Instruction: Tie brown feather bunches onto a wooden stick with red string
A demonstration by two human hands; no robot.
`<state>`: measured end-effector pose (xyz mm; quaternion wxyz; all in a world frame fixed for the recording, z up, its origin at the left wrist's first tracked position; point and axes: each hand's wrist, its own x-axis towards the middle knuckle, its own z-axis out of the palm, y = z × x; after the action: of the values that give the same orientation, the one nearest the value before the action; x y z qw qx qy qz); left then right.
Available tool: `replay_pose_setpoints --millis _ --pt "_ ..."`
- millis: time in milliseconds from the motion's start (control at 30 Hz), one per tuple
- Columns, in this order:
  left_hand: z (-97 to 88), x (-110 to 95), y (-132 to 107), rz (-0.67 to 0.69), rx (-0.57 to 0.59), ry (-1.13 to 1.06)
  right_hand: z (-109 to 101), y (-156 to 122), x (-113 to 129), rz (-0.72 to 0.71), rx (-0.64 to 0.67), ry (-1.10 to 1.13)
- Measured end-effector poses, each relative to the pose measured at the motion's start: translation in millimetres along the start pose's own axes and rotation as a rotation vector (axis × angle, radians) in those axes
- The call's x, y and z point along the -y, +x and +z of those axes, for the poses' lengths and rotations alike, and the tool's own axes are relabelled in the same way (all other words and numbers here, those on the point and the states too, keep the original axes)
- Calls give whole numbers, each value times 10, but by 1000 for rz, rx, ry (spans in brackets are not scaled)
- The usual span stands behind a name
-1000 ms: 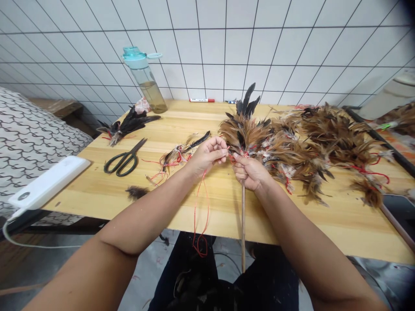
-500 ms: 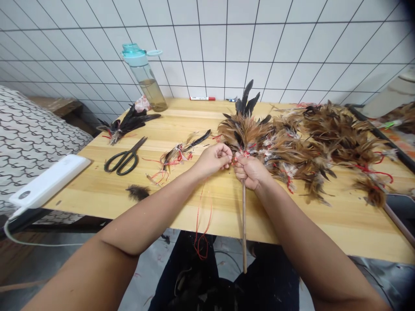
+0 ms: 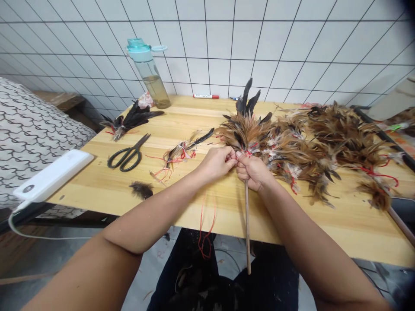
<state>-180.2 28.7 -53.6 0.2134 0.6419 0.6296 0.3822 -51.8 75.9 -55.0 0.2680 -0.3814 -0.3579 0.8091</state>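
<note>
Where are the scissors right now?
In the head view, the scissors lie on the left part of the wooden table, between the black feather bundle behind them and the white power bank to their left.

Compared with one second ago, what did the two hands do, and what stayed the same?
The left hand, closed on the red string, moved right until it touches the right hand at the base of the feather bundle. The right hand still grips the stick. The scissors and bottle have not moved.

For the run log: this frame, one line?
left hand pinches red string; right hand grips thin wooden stick; brown feather bundle atop stick
</note>
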Motion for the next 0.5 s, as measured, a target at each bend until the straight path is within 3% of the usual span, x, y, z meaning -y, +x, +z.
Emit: replay_pose_setpoints --millis 133,233,500 --pt "-14 44 56 -237 35 -549 -40 8 14 -13 24 23" --pt "-35 89 90 -276 17 -818 -34 -4 29 1 24 31" --pt "-18 114 84 -251 32 -870 -18 -11 41 4 32 -7"
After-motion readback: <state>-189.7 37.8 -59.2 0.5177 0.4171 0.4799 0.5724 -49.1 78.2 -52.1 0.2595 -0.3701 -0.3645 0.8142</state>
